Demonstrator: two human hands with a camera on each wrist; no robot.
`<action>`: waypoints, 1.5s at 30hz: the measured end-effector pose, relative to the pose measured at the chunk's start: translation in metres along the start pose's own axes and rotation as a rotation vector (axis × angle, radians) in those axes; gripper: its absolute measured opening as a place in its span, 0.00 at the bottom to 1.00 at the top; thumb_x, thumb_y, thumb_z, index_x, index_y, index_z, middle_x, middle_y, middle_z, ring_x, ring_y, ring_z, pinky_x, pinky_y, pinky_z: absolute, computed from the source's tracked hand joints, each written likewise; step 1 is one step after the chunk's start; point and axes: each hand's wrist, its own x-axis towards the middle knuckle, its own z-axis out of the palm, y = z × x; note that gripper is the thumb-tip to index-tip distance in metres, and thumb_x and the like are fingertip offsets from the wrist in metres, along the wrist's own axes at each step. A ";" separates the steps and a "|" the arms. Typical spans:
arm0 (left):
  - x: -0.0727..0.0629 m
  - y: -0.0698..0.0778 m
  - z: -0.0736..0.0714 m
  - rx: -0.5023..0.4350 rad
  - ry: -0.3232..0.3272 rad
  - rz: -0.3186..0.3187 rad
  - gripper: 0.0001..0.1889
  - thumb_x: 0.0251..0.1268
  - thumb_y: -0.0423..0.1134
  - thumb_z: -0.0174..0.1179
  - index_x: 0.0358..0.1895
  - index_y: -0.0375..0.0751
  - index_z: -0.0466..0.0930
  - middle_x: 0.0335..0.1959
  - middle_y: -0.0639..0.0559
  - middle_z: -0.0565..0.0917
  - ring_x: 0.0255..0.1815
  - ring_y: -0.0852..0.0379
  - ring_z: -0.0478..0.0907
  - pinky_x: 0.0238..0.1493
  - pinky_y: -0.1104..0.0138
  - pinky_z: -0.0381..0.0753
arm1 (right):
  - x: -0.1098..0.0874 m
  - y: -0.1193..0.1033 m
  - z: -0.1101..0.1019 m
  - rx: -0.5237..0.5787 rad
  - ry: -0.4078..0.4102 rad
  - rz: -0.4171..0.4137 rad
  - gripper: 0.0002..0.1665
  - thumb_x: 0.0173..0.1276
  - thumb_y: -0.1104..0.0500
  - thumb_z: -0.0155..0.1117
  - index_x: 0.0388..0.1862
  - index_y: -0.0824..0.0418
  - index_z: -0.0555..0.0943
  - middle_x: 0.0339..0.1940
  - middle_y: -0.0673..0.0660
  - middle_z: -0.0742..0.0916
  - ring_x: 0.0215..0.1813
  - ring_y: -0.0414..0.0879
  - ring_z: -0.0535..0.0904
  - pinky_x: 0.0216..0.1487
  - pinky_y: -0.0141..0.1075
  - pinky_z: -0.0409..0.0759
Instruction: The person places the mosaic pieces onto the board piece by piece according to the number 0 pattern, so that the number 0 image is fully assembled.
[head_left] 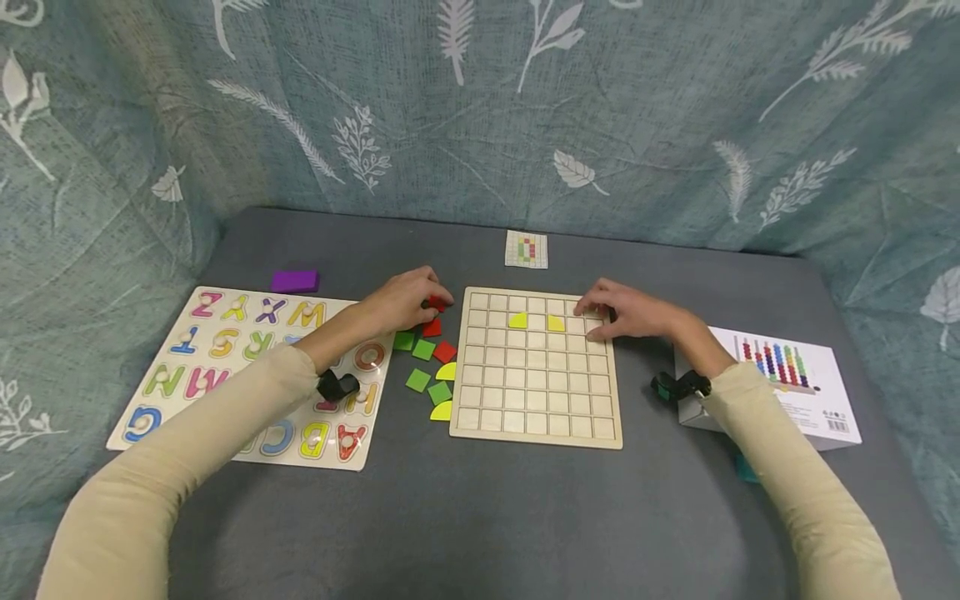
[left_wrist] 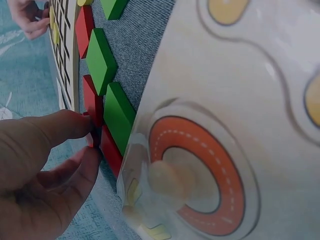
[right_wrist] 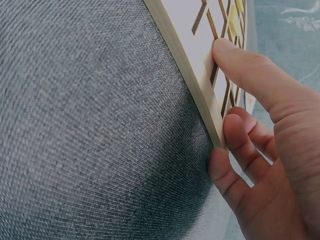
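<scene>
Thumb and fingers of my left hand [head_left: 405, 302] pinch a red square tile [left_wrist: 93, 134], largely hidden by the fingertips. Below that hand lie loose green tiles [head_left: 423, 349], red tiles [head_left: 445, 352] and yellow rounded pieces [head_left: 442, 411], left of a wooden grid board [head_left: 536, 379]. Two yellow quarter-circle pieces [head_left: 518, 320] sit in cells of the board's second row. At the upper right corner of the board, my right hand [head_left: 628, 310] rests with relaxed, spread fingers, the thumb on the grid and other fingertips at the edge [right_wrist: 204, 107].
Beyond the board lies a small card with a coloured grid pattern [head_left: 526, 249]. An alphabet peg puzzle [head_left: 247, 392] lies under my left forearm, with a purple block [head_left: 295, 282] behind it. On the right, a white box [head_left: 821, 417] pictures a bead toy; a teal item [head_left: 746, 469] is nearby.
</scene>
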 end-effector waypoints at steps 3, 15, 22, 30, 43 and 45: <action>0.000 0.000 0.000 -0.004 -0.007 -0.012 0.16 0.62 0.30 0.62 0.53 0.38 0.83 0.49 0.39 0.77 0.43 0.46 0.75 0.43 0.56 0.75 | 0.000 0.000 0.001 0.002 -0.001 0.005 0.23 0.65 0.57 0.68 0.58 0.60 0.77 0.47 0.58 0.74 0.41 0.45 0.71 0.44 0.38 0.73; 0.002 0.000 0.001 -0.025 0.005 -0.018 0.16 0.60 0.30 0.64 0.52 0.37 0.83 0.47 0.39 0.78 0.42 0.45 0.76 0.43 0.55 0.75 | 0.001 0.000 0.000 0.013 -0.005 0.005 0.23 0.64 0.56 0.68 0.58 0.59 0.77 0.47 0.58 0.74 0.41 0.45 0.70 0.44 0.38 0.73; 0.002 0.003 0.000 -0.007 0.008 -0.016 0.16 0.61 0.31 0.64 0.53 0.37 0.82 0.46 0.40 0.80 0.41 0.46 0.75 0.43 0.55 0.74 | 0.001 0.003 -0.001 0.005 0.000 -0.002 0.24 0.64 0.57 0.68 0.58 0.60 0.77 0.47 0.58 0.74 0.42 0.45 0.70 0.45 0.40 0.72; 0.003 0.003 0.000 0.022 -0.006 -0.036 0.17 0.62 0.33 0.63 0.55 0.39 0.82 0.48 0.40 0.79 0.43 0.46 0.76 0.45 0.55 0.76 | 0.001 0.004 -0.002 0.020 0.001 -0.022 0.24 0.65 0.56 0.68 0.58 0.60 0.77 0.47 0.58 0.74 0.41 0.45 0.71 0.44 0.38 0.73; 0.004 0.002 -0.001 0.016 -0.009 -0.030 0.16 0.62 0.32 0.63 0.54 0.38 0.82 0.48 0.40 0.79 0.43 0.46 0.77 0.45 0.55 0.76 | 0.001 0.004 -0.003 0.011 0.007 -0.033 0.23 0.64 0.55 0.68 0.57 0.59 0.77 0.46 0.58 0.74 0.41 0.44 0.70 0.44 0.40 0.72; 0.004 0.002 -0.001 0.013 -0.011 -0.036 0.16 0.62 0.32 0.62 0.54 0.38 0.82 0.49 0.40 0.79 0.43 0.45 0.77 0.45 0.55 0.77 | 0.001 0.005 -0.003 0.010 0.003 -0.018 0.23 0.64 0.56 0.68 0.57 0.60 0.77 0.47 0.58 0.74 0.42 0.45 0.70 0.45 0.40 0.72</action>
